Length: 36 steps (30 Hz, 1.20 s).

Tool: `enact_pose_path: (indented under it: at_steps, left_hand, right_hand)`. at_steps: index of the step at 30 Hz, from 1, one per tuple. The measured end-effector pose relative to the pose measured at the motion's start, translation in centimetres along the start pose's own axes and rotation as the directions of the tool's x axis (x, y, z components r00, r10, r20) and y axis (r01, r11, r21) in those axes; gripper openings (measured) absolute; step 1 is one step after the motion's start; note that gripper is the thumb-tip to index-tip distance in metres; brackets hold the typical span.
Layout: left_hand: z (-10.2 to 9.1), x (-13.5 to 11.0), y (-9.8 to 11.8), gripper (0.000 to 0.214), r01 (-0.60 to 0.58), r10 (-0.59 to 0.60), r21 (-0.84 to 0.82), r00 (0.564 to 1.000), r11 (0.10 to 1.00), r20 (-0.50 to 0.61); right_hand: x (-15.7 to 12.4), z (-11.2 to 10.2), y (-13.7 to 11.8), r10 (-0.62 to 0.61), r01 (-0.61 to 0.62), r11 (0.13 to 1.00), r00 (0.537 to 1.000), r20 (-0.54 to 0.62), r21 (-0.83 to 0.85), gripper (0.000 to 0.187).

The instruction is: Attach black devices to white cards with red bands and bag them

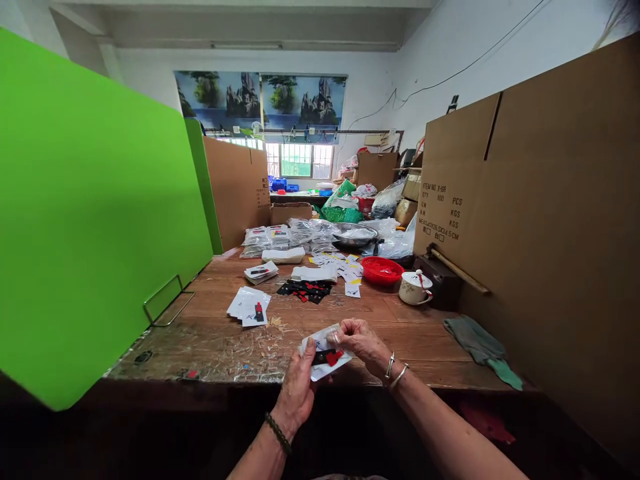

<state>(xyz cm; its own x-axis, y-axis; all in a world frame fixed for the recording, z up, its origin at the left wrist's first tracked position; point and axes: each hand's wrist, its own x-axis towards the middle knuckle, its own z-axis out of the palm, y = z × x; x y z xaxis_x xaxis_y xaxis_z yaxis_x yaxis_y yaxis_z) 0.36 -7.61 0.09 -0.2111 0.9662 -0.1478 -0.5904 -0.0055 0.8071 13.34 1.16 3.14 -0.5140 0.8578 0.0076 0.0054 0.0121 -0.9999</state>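
Note:
Over the table's front edge I hold a clear plastic bag [320,371] with a white printed card and a black and red piece inside. My left hand [299,383] grips it from the lower left, thumb on top. The fingers of my right hand [361,341] pinch the bag's upper right edge. Beyond lie a pile of filled bags [249,305] on the left, a heap of black and red pieces [306,291] in the middle, and a smaller stack of filled bags [261,271]. Loose printed cards [345,265] spread behind the heap.
A red basket [383,271] and a lidded mug [415,289] stand to the right, near a grey-green cloth [475,340]. Bundled packs [270,239] lie at the back. A green panel [100,213] and a cardboard sheet [525,220] flank the wooden table [200,347].

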Motion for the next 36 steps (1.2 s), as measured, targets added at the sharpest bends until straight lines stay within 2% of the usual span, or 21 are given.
enact_pose_path:
  at_steps: [4, 7, 10, 12, 15, 18, 20, 25, 29, 32, 36]
  left_hand:
    - [-0.8, -0.2, 0.7, 0.043, -0.052, 0.051, 0.043, 0.998, 0.998, 0.024]
    - [-1.4, -0.2, 2.4, 0.045, -0.134, 0.112, 0.258, 0.989, 0.957, 0.099]
    - [-2.0, 0.1, 3.9, 0.038, -0.225, 0.150, 0.520, 0.972, 0.824, 0.183]
    - [-2.5, 0.4, 4.5, 0.037, -0.227, 0.146, 0.595, 0.972, 0.771, 0.182]
    - [-3.4, 1.0, 4.7, 0.038, -0.184, 0.154, 0.593, 0.983, 0.784, 0.101]
    - [-4.2, 1.7, 4.7, 0.038, -0.177, 0.182, 0.558, 0.982, 0.811, 0.047]
    - [-4.6, 2.2, 4.7, 0.038, -0.180, 0.193, 0.542, 0.981, 0.821, 0.033]
    - [-4.7, 3.8, 5.0, 0.038, -0.163, 0.154, 0.588, 0.986, 0.792, 0.067]
    - [-4.6, 5.4, 5.5, 0.036, -0.163, 0.088, 0.643, 0.985, 0.749, 0.148]
    - [-4.6, 6.5, 5.9, 0.033, -0.150, 0.062, 0.643, 0.986, 0.751, 0.158]
    - [-4.9, 7.6, 6.7, 0.029, -0.116, 0.074, 0.656, 0.993, 0.746, 0.093]
  right_hand:
    - [0.1, -0.4, -1.4, 0.087, -0.071, 0.994, 0.973, 0.214, -0.081, 0.042]
    - [0.7, -0.3, -1.7, 0.104, -0.081, 0.990, 0.973, 0.205, -0.119, 0.039]
    - [1.8, 0.4, -1.9, 0.129, -0.086, 0.966, 0.978, 0.165, -0.243, 0.041]
    - [2.5, 0.7, -2.4, 0.176, -0.106, 0.934, 0.968, 0.178, -0.342, 0.041]
    - [3.5, 0.6, -3.5, 0.254, -0.117, 0.918, 0.907, 0.336, -0.379, 0.037]
    - [4.5, -0.2, -4.4, 0.268, -0.098, 0.929, 0.844, 0.464, -0.358, 0.035]
    - [5.2, -0.5, -4.4, 0.265, -0.096, 0.925, 0.857, 0.442, -0.368, 0.030]
    - [7.0, 0.2, -2.5, 0.181, -0.078, 0.935, 0.944, 0.275, -0.346, 0.017]
    - [8.0, 1.3, -1.3, 0.172, -0.049, 0.892, 0.957, 0.236, -0.450, 0.021]
    - [9.3, 1.2, -1.4, 0.219, -0.066, 0.878, 0.936, 0.275, -0.473, 0.030]
    - [11.3, 0.1, -2.1, 0.327, -0.105, 0.883, 0.837, 0.439, -0.458, 0.022]
